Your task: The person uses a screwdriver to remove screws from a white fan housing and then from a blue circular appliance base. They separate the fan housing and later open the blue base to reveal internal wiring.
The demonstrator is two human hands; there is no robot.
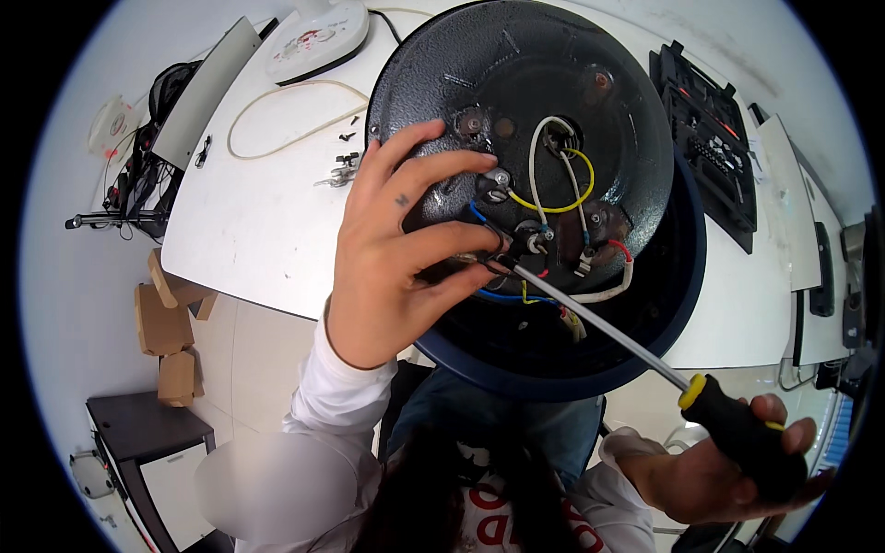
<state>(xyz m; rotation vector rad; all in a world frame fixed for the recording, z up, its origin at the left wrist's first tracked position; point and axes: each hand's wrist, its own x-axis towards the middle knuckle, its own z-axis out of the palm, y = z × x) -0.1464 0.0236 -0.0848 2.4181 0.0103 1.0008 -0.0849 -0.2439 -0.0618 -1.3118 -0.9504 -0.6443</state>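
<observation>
A: Left hand [387, 249]?
B: Half open, fingertips pinching wires [516, 241] on the round black base [525, 101], over the table [267, 221]

A: Right hand [728, 470]?
B: Closed around one screwdriver [636, 346], tip touching those wires

White long sleeves, blue jeans, small dark mark on left hand [387, 267], right hand [719, 470] bare

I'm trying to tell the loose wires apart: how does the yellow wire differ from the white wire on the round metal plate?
The yellow wire is thin and curves in a low loop under the centre hole; the white wire arches higher, up to that hole. Yellow is bright; white is pale, thicker-looking. Both lie on the dark metal plate, near the screwdriver tip.
</observation>
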